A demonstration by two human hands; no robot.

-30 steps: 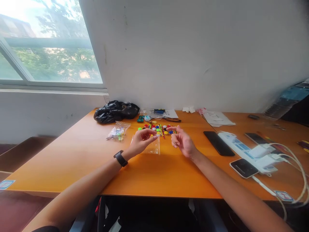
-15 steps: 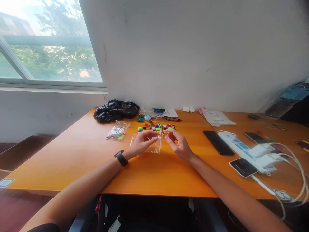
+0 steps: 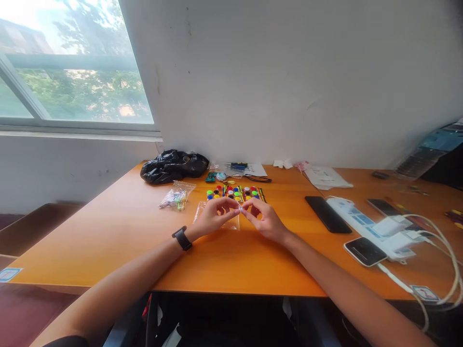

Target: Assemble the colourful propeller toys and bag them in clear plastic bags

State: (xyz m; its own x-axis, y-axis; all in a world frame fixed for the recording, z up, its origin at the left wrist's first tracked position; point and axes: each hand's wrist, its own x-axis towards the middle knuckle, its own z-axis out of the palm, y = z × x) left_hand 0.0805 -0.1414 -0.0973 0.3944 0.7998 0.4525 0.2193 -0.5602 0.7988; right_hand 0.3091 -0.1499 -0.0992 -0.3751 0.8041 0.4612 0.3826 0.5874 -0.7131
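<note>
My left hand (image 3: pixel 217 215) and my right hand (image 3: pixel 265 218) meet fingertip to fingertip above the middle of the table. Between them both pinch a small white piece (image 3: pixel 241 209), mostly hidden by the fingers and too small to name. Under and beside my left hand lies a clear plastic bag (image 3: pixel 234 223), flat on the wood. Just beyond my fingers, rows of small coloured round pieces (image 3: pixel 230 192) in red, green, blue, yellow, white and black lie among thin coloured strips (image 3: pixel 262 194).
A clear bag of small parts (image 3: pixel 178 196) and a black plastic bag (image 3: pixel 173 166) are at the left on the wooden table (image 3: pixel 119 231). Papers (image 3: pixel 327 177) lie toward the wall. Phones (image 3: pixel 327 213) and a power strip (image 3: pixel 356 221) with looping cables occupy the right side.
My right hand has moved left, and its thumb and finger now pinch the white piece held by my left hand. The white strip that hung below the fingers no longer shows.
</note>
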